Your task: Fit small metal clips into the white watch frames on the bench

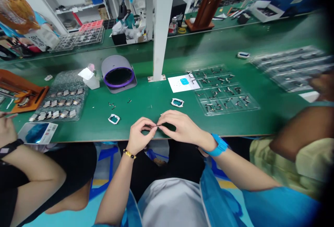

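Note:
My left hand (pixel 141 132) and my right hand (pixel 180 125) meet fingertip to fingertip at the table's front edge. Both are closed in a pinch on a tiny dark piece (pixel 157 126), too small to name. Just beyond my right hand lies a white-rimmed watch-case-like frame (pixel 177 102). A second such frame (pixel 114 119) rests left of my left hand. Behind it are a few small dark curved parts (pixel 112 106). To the right, a clear compartment tray (pixel 227 89) holds many similar small dark parts.
A white post (pixel 159 28) rises from the green table (pixel 146 98). Left of it stand a grey-purple fan (pixel 118 73), a white cup (pixel 91 80) and a tray of square parts (pixel 62 96). A printed sheet (pixel 182 82) lies right. Co-workers sit on both sides, one hand (pixel 7 129) at left.

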### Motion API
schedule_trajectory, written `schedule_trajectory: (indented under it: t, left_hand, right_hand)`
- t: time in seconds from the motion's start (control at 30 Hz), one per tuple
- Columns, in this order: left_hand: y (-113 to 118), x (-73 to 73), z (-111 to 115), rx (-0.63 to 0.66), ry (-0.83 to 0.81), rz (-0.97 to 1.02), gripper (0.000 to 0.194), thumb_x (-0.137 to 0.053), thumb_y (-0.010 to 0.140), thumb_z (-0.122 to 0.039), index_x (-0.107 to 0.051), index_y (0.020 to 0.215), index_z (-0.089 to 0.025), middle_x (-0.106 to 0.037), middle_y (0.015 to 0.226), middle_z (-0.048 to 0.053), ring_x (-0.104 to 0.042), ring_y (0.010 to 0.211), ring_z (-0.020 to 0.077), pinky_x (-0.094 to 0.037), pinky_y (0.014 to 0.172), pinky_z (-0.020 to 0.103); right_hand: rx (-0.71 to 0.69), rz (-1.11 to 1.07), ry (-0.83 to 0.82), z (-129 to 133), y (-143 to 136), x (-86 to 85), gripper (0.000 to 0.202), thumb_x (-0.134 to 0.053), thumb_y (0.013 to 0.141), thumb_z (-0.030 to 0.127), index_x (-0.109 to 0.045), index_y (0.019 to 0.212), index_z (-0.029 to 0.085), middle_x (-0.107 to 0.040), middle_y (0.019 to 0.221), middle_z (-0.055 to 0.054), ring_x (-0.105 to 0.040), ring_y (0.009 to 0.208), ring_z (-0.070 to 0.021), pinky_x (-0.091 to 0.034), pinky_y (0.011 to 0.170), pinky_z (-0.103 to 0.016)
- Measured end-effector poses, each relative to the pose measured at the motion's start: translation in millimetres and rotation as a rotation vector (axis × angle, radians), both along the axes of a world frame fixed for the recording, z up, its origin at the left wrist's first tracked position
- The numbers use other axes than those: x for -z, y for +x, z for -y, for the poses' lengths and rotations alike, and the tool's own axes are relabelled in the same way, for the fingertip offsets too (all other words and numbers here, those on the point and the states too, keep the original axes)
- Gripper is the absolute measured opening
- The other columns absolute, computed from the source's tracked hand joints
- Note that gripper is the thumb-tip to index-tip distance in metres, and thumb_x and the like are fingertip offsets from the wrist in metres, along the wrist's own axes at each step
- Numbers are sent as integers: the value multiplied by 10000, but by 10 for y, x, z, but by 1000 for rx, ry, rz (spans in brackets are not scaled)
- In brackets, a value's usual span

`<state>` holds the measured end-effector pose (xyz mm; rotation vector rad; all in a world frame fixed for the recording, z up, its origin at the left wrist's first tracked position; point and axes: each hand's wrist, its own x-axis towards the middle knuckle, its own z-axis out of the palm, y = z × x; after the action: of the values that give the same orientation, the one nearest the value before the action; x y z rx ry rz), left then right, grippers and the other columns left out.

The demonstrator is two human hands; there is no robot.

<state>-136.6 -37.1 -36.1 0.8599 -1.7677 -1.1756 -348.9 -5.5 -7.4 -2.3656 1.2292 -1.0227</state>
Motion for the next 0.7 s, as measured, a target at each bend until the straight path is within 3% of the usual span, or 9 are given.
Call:
schedule_trajectory:
  t: [0.3, 0.5, 0.7]
  left_hand:
    - [7, -9, -9, 25, -69, 19, 55, -710, 904, -234, -724, 916, -182, -674, 936, 63, -678, 827, 141, -625, 741, 233]
    - [48, -23, 37, 136, 59, -9, 123, -666, 942, -261, -731, 991, -169, -658, 1006, 88, -682, 851, 153, -641, 762, 271]
    - [47, -29, 53, 135, 108, 13, 151, -684, 941, -309, -756, 971, -179, -678, 989, 83, -687, 845, 155, -635, 742, 259]
  right_hand:
    - [-8, 87, 6, -32, -7, 85, 71, -635, 970, 213, -680, 1018, 239, -752, 970, -42, -701, 949, -204, -594, 866, -359]
    - [-46, -125, -285, -56, -71, 74, 139, -624, 967, 170, -694, 1056, 252, -784, 970, -27, -743, 952, -199, -613, 883, -363]
    - [-34, -214, -443, -127, -131, 110, 212, -675, 958, 180, -702, 1151, 263, -802, 1039, -12, -753, 1013, -196, -621, 837, -334]
